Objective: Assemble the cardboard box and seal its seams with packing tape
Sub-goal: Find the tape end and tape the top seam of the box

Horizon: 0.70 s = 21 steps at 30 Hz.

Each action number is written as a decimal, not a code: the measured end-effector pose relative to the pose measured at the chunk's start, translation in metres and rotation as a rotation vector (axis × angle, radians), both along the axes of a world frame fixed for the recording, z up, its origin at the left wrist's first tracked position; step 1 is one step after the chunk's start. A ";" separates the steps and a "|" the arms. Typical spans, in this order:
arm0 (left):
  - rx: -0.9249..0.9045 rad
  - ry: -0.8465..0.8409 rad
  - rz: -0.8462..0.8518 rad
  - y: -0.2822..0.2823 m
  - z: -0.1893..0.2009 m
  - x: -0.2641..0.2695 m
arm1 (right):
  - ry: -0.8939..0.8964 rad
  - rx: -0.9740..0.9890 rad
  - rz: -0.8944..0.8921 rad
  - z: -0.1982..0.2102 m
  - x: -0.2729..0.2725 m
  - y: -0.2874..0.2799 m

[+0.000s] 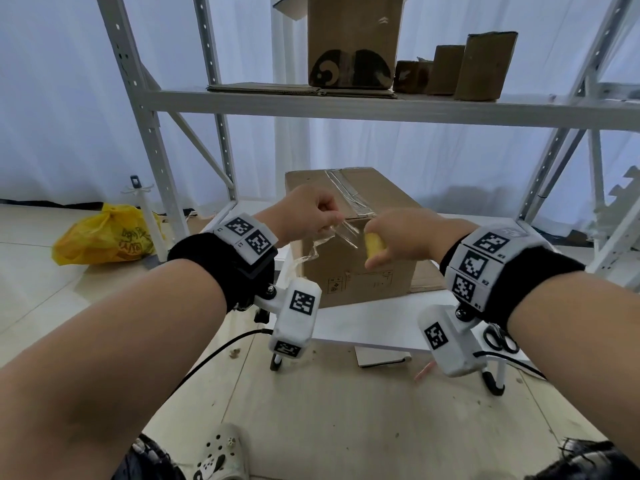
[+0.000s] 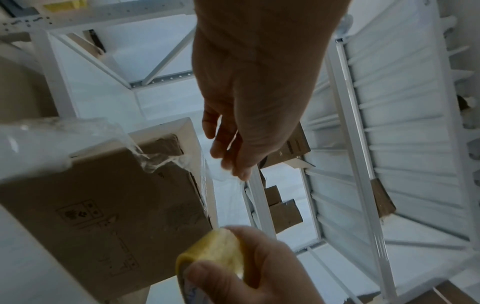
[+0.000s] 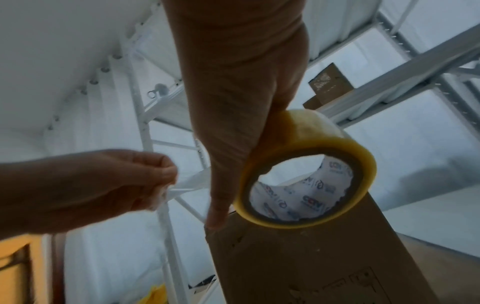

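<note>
A white metal shelf rack (image 1: 346,107) rises behind the work, its upper shelf carrying a tall printed carton (image 1: 353,39), flattened cardboard and a few small brown boxes (image 1: 485,65). On the floor to the left lie a yellow plastic bag (image 1: 104,237) and a white stand (image 1: 147,216); black scissors (image 1: 500,339) lie at the right on the low white desk (image 1: 363,327), and a foot in a pale clog (image 1: 218,452) shows at the bottom edge. The cardboard box (image 1: 349,244) stands closed on that desk, directly ahead of both hands, with clear tape already running along its top seam. Between the hands and in front of the box's upper edge hangs a crumpled, loose strip of clear tape (image 1: 332,235). The left hand (image 1: 308,213) has its fingers (image 3: 166,174) bunched narrowly, pinching the free end of that strip. The right hand (image 1: 401,239) is curled round the yellowish tape roll (image 3: 303,170), thumb down its side, holding it just beside the box's near top edge; whether the roll touches the cardboard cannot be told.
</note>
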State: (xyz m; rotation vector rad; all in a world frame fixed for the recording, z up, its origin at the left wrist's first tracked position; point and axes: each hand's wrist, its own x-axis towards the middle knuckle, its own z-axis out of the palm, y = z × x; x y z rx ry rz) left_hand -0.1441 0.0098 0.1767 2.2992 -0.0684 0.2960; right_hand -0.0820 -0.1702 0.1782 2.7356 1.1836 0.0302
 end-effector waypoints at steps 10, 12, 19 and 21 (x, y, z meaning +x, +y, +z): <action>0.105 -0.058 0.128 0.029 -0.008 -0.013 | 0.195 0.466 0.005 -0.008 -0.001 -0.003; 0.130 -0.060 0.125 0.030 -0.011 -0.013 | 0.144 0.411 -0.003 -0.005 0.001 0.001; 0.081 -0.005 0.172 0.029 -0.007 -0.013 | -0.011 0.372 -0.137 0.012 0.007 0.010; 0.038 0.031 0.220 0.029 -0.002 -0.012 | -0.019 0.389 -0.115 0.018 0.009 0.014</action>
